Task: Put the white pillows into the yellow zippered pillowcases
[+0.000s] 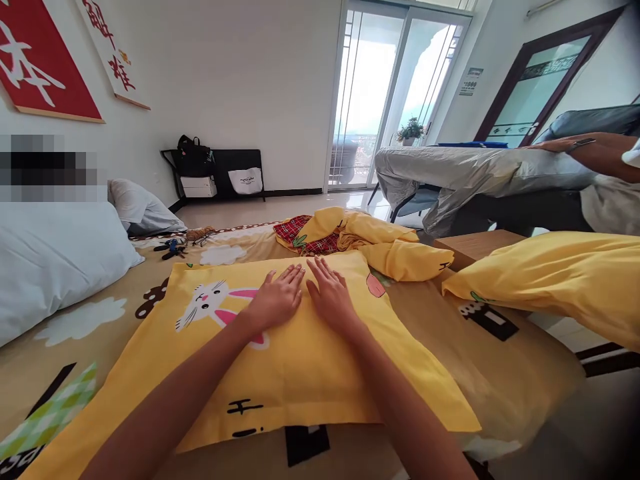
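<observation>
A yellow pillowcase (310,360) with a white rabbit print lies spread out on the bed, its lettered edge toward me. My left hand (280,293) rests flat on it beside the rabbit's pink ears, fingers stretched out. Close by on the right, my right hand (330,290) also lies flat on the cloth with its fingers extended. The two hands are a small gap apart, fingertips near the pillowcase's far edge. Neither hand grips anything.
Crumpled yellow fabric (375,240) with a red plaid part lies beyond the pillowcase. White pillows (60,260) are at left. More yellow cloth (560,280) lies at right, near a cardboard box (480,243). A person's arm (595,150) rests on a covered table (450,163).
</observation>
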A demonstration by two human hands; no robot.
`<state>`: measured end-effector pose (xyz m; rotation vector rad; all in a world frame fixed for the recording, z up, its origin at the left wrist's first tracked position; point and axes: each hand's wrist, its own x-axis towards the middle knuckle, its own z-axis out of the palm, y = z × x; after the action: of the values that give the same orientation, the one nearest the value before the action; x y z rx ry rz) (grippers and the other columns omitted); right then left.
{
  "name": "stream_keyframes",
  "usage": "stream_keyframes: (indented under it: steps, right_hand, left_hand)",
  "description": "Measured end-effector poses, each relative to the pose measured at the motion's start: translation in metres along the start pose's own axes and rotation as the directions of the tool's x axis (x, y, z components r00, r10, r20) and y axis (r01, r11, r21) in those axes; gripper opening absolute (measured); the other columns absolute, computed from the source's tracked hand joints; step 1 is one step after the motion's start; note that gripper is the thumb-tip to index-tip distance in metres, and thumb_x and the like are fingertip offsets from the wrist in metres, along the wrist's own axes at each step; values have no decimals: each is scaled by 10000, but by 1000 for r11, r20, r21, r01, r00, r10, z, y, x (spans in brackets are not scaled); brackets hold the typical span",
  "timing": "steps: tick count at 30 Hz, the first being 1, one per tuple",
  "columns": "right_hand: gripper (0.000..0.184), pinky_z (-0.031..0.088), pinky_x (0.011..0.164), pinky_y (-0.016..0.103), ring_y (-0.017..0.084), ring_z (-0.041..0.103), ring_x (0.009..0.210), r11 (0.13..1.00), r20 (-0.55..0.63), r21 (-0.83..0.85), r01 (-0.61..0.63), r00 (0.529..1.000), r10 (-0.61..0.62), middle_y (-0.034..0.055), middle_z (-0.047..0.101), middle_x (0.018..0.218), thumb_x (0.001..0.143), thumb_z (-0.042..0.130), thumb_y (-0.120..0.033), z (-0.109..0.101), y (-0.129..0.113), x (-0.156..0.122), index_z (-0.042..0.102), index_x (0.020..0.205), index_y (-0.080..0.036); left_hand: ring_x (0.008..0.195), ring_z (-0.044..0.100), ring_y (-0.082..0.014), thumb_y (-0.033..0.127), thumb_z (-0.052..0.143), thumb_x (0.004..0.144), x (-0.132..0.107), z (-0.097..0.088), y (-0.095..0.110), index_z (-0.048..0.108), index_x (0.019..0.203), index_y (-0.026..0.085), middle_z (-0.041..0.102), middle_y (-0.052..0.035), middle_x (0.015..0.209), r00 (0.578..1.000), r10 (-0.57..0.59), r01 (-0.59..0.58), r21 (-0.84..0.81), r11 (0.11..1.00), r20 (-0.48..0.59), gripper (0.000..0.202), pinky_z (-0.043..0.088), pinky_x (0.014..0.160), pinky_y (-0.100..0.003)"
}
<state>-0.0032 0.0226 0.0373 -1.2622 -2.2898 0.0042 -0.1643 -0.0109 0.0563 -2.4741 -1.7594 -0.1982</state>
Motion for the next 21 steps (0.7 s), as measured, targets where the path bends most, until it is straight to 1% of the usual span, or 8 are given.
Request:
stream_keyframes:
  steps: [3,5,7,9,13,15,18,21]
  right_hand:
    - [507,196,1151,454,201,232,1433,999,107,-36,-8,994,12,80,285,1541,1004,247,-348,50,-4,6,358,1471,-184]
    - [510,171,1160,451,194,199,1443,998,107,-68,12,994,-5,63,250,1554,1009,229,-358,71,5,-3,342,1480,-199]
    - [507,178,1159,439,181,191,1445,997,90,-79,24,996,-17,43,232,1562,1010,220,-349,78,14,-11,317,1491,-221]
    - [503,185,1155,432,174,199,1442,997,87,-78,23,996,-16,31,230,1563,1008,224,-330,76,19,-14,308,1495,-233]
    - [505,177,1154,418,171,200,1441,998,89,-63,0,996,6,22,218,1566,1004,248,-330,72,17,-11,297,1498,-236]
    - [506,176,1153,415,170,199,1442,998,92,-56,-8,996,13,19,220,1566,1005,247,-334,73,15,-10,294,1499,-238]
    - [507,171,1151,416,167,206,1439,999,77,-50,-6,997,10,21,237,1563,1006,234,-331,76,15,-9,289,1501,-236]
    - [507,178,1146,418,172,223,1434,999,48,-38,-1,999,3,31,255,1558,1004,239,-332,80,16,-9,300,1497,-231]
  left_hand:
    - [1423,298,-187,265,293,948,-1,48,-4,357,1463,181,354,-73,1518,997,-40,39,-21,999,-64,525,180,1182,-457]
    - [1422,300,-185,271,319,941,-8,68,-3,366,1460,186,356,-62,1518,992,-19,15,-38,999,-124,528,177,1190,-445]
    - [1422,299,-182,295,336,943,-14,74,-2,350,1469,197,347,-49,1524,987,-14,6,-50,999,-163,535,178,1195,-431]
    - [1425,292,-177,326,348,948,-19,71,-3,341,1474,220,331,-32,1533,988,-30,22,-52,998,-154,536,181,1197,-420]
    - [1443,249,-193,412,338,962,-42,64,-21,329,1479,271,266,-10,1561,975,-152,152,-10,988,-161,536,180,1192,-428]
    - [1452,222,-201,442,317,966,-64,65,-36,285,1494,289,233,-4,1573,951,-241,249,17,968,-194,552,164,1192,-434]
    - [1461,192,-194,447,268,974,-111,74,-59,218,1514,287,207,-8,1583,892,-383,404,44,914,-239,566,131,1195,-434]
    - [1466,169,-198,433,181,980,-174,89,-79,184,1524,254,191,-30,1590,783,-569,592,24,805,-250,573,139,1186,-460]
